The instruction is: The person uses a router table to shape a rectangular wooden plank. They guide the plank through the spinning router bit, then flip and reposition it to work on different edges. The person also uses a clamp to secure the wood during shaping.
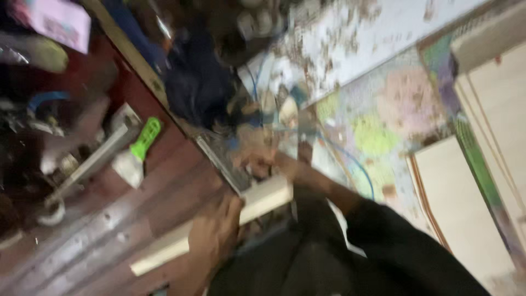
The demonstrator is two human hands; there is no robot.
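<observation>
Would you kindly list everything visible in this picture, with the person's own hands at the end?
wooden strip: one, pale, lying across the brown surface at bottom centre, held by a hand
scraper: one, green handle with pale blade, on the brown surface at left
metal bar: one, grey, slanting beside the scraper
brown surface: one, reddish brown, lower left
blue cable: one, looping over the patterned floor at centre
boards: several, cream, stacked at right
dark cloth: one, navy, top centre
pink sheet: one, top left
left hand: gripping the wooden strip
right hand: blurred, at the strip's far end; grip unclear
</observation>
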